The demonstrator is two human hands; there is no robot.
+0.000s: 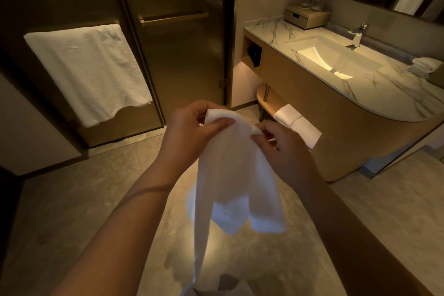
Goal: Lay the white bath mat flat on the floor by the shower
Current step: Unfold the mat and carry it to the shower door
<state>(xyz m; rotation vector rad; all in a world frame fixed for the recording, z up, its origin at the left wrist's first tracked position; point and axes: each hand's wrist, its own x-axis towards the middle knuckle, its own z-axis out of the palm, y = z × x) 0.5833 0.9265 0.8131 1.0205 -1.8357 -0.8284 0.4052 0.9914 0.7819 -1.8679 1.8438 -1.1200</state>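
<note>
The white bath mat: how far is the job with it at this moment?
Done: the bath mat is picked up. In hand: the left hand and the right hand pinch its top edge, and it hangs down, bunched and partly folded. Left: open it fully and lay it flat on the floor by the glass shower door.

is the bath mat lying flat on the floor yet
No, the white bath mat hangs bunched in the air, its top edge pinched by the left hand and right hand above the floor.
</note>
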